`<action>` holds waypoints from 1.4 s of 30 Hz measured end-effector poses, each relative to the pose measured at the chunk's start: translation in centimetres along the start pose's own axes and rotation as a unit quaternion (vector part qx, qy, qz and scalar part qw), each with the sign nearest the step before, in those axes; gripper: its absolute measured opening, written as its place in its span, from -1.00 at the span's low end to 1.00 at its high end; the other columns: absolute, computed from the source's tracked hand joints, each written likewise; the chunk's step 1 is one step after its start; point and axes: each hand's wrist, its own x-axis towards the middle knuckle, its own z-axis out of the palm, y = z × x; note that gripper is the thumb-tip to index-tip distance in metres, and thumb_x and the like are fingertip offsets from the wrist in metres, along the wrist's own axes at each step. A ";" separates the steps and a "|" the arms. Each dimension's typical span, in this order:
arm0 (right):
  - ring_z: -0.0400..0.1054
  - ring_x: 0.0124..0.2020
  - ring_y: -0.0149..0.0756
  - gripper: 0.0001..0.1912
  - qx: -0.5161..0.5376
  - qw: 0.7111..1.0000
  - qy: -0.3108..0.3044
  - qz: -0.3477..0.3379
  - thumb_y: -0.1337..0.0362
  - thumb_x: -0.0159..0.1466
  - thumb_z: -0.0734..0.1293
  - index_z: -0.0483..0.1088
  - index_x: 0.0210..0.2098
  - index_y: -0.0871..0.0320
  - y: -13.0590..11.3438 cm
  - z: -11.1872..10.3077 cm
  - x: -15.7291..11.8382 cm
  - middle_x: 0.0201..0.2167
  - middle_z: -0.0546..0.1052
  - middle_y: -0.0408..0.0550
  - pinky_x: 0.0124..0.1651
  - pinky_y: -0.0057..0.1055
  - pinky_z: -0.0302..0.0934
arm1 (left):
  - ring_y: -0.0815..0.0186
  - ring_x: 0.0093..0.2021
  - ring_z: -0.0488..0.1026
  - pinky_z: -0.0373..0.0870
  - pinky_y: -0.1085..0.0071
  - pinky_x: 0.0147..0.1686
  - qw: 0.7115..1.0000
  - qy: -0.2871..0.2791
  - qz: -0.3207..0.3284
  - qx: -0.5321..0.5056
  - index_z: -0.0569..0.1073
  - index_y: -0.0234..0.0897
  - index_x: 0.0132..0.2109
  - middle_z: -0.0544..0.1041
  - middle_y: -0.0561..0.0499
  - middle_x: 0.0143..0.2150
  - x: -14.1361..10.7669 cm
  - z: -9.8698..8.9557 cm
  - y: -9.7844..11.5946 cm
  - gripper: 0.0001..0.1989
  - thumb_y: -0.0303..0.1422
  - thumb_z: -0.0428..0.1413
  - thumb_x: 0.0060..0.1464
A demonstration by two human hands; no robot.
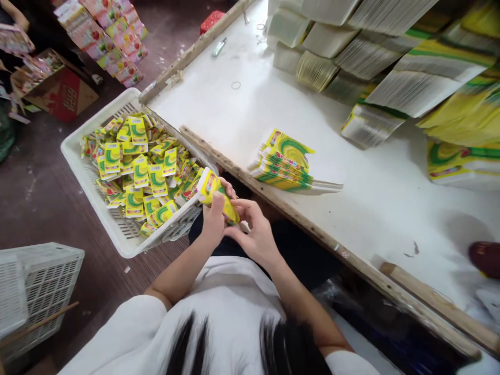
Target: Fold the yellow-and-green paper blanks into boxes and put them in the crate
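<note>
A small yellow and green box (213, 188) is held between both hands, over the near right edge of a white basket (127, 245). My left hand (215, 216) wraps round it, thumb on its front. The fingers of my right hand (252, 229) are curled at the box's lower end. Many similar yellow boxes (135, 172) fill the basket. To the right, a fanned stack of flat yellow and green cartons (283, 164) lies near the wooden edge of the white table (312, 208).
Tall stacks of folded cartons (375, 62) stand at the table's back right. Another white crate (50, 286) is on the floor at lower left. At upper left are a cardboard box (58, 91), pink packages (113, 39) and another person's hand (24, 41).
</note>
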 end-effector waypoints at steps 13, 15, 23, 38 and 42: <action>0.44 -0.24 -0.24 -0.74 -0.354 0.920 0.017 -0.167 0.42 0.35 0.32 0.58 -0.10 0.00 -1.2 -6.9 1.1 -0.28 0.64 -0.09 -0.10 -0.22 0.31 | -0.04 0.27 0.38 0.27 0.06 0.28 0.946 -0.227 -0.052 0.227 0.31 -0.16 0.32 0.43 -0.21 0.28 1.7 -5.6 3.6 -0.07 0.23 0.23 -0.10; 0.41 -0.22 -0.23 -0.75 -0.421 0.879 -0.023 -0.223 0.43 0.34 0.33 0.58 -0.11 0.00 -1.7 -6.5 1.2 -0.30 0.64 -0.11 0.02 -0.15 0.26 | -0.10 0.35 0.27 0.20 0.03 0.33 0.896 -0.291 -0.045 0.332 0.16 -0.19 0.40 0.31 -0.26 0.36 1.9 -5.3 4.6 0.14 0.19 0.34 -0.25; 0.34 0.16 -0.01 -0.46 -0.246 0.943 0.160 -0.158 0.13 0.22 0.47 0.34 0.16 0.05 -1.0 -4.4 0.1 0.11 0.45 0.10 0.23 0.01 0.23 | 0.13 0.04 0.52 0.46 0.27 0.01 0.780 -0.269 0.009 0.565 0.20 -0.20 0.23 0.49 -0.09 0.10 0.0 -2.6 2.7 -0.34 -0.37 0.25 0.00; 0.54 -0.04 -0.01 -0.36 0.245 0.946 0.058 0.204 -0.22 0.02 0.49 0.47 -0.09 0.08 2.2 -1.4 -0.3 -0.13 0.64 0.05 0.02 -0.08 0.46 | 0.33 -0.34 0.40 0.30 0.42 -0.36 0.818 -0.248 0.111 0.508 0.21 -0.14 -0.03 0.38 0.07 -0.18 -1.7 -2.5 0.9 -0.46 -0.44 0.24 -0.16; 0.54 -0.08 -0.06 -0.50 0.148 0.966 0.052 0.205 -0.09 0.03 0.55 0.47 -0.19 0.08 2.5 -2.2 0.2 -0.18 0.62 -0.02 0.04 -0.08 0.46 | 0.24 -0.29 0.44 0.32 0.37 -0.33 0.791 -0.272 0.086 0.541 0.23 -0.15 -0.12 0.40 0.07 -0.25 -1.6 -1.9 1.0 -0.57 -0.45 0.19 -0.17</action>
